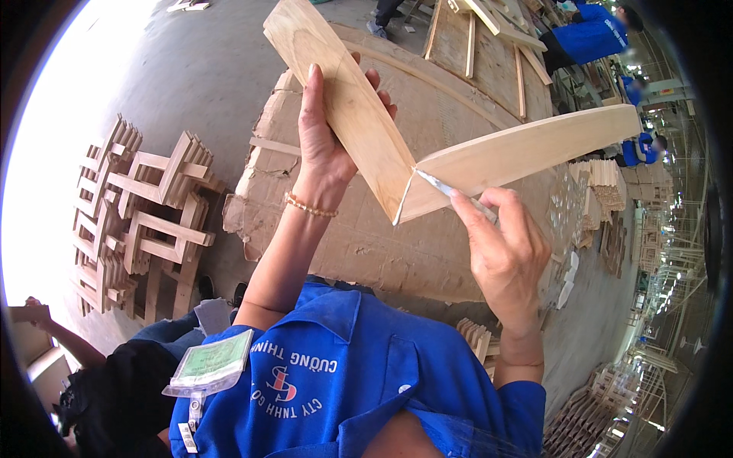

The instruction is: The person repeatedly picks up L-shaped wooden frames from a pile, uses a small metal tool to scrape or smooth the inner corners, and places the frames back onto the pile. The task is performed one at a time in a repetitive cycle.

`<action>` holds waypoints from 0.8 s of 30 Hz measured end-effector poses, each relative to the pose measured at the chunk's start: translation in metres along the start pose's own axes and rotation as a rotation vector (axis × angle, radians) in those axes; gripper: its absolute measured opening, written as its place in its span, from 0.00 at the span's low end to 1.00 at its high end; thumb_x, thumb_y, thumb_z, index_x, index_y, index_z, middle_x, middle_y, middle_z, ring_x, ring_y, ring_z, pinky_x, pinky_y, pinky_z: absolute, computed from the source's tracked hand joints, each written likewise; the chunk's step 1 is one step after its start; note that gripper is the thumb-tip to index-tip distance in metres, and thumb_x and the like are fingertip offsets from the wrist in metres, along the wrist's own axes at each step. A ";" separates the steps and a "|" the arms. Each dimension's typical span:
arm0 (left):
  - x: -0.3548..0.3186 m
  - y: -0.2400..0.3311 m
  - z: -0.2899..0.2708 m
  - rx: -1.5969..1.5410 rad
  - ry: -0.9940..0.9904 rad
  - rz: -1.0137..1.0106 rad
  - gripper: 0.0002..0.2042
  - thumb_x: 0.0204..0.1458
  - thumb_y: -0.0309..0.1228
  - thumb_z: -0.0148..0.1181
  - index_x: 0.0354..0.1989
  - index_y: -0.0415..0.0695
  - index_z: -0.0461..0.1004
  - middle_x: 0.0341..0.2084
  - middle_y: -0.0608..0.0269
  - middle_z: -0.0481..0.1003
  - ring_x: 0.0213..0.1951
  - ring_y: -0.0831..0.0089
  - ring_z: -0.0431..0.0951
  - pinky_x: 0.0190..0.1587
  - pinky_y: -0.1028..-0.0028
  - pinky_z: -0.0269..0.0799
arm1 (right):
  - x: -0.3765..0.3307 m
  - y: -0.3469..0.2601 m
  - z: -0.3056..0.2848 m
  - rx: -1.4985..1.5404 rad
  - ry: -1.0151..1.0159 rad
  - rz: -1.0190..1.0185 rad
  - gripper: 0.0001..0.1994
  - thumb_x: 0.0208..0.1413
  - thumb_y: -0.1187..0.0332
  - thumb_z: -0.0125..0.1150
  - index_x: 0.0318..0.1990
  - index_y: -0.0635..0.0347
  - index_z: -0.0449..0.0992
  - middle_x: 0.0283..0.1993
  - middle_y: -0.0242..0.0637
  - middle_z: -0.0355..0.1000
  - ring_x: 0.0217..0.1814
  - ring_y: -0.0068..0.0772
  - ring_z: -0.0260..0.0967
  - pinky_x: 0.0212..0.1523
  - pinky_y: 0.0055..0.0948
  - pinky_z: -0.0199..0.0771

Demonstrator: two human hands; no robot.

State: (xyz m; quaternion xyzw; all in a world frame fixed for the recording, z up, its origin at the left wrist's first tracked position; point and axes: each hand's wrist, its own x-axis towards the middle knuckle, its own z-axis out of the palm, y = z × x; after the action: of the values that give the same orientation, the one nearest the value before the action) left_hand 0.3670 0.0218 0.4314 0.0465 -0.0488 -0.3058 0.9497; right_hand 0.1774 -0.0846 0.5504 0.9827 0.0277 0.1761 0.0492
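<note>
Two pale boards meet at an angle in front of me and form an L-shaped wooden frame piece (359, 107). My left hand (324, 126) wraps around its left board, thumb on the near face and fingertips showing past the far edge. The tapered right board (527, 145) reaches out to the right. White glue or filler (405, 197) lies in a bead along the joint. Between the thumb and fingers of my right hand (508, 248) is a slim light-coloured tool (458, 195), its white-smeared tip close to the joint. Whether it is a knife or a spatula I cannot tell.
Below the work is a table covered in worn cardboard (328, 229). Stacked wooden frames (145, 206) stand on the floor at left. A second table (489, 46) holds loose strips. A person in blue (592, 30) works at upper right; another in black (114, 397) is at lower left.
</note>
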 end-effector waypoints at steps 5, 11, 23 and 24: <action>0.006 -0.002 -0.005 -0.041 0.011 -0.028 0.27 0.51 0.50 0.54 0.53 0.44 0.63 0.38 0.58 0.70 0.37 0.63 0.72 0.45 0.60 0.69 | 0.001 0.002 0.007 0.078 0.040 0.063 0.19 0.38 0.80 0.63 0.41 0.50 0.79 0.32 0.31 0.65 0.26 0.30 0.66 0.26 0.30 0.65; 0.005 -0.002 -0.006 -0.047 0.021 -0.079 0.27 0.52 0.50 0.54 0.53 0.44 0.62 0.38 0.58 0.70 0.37 0.63 0.72 0.45 0.61 0.69 | -0.004 0.005 0.010 0.233 0.076 0.148 0.17 0.39 0.79 0.65 0.40 0.52 0.80 0.31 0.32 0.66 0.22 0.27 0.64 0.23 0.28 0.65; 0.010 -0.027 -0.009 0.007 0.115 -0.212 0.24 0.50 0.50 0.55 0.48 0.44 0.68 0.37 0.58 0.72 0.38 0.63 0.72 0.45 0.61 0.69 | -0.053 -0.017 0.029 0.291 -0.026 0.171 0.17 0.38 0.77 0.64 0.38 0.47 0.80 0.29 0.30 0.64 0.24 0.27 0.66 0.23 0.26 0.67; 0.010 -0.031 -0.009 0.008 0.132 -0.232 0.24 0.50 0.50 0.55 0.48 0.45 0.68 0.37 0.58 0.72 0.38 0.63 0.72 0.45 0.61 0.69 | -0.061 -0.015 0.024 0.348 -0.060 0.189 0.16 0.38 0.77 0.64 0.38 0.47 0.80 0.28 0.30 0.64 0.24 0.26 0.66 0.23 0.26 0.67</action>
State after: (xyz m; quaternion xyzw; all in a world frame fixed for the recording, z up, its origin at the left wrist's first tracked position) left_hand 0.3586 -0.0083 0.4193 0.0758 0.0184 -0.4095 0.9090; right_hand 0.1285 -0.0763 0.5059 0.9795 -0.0359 0.1430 -0.1374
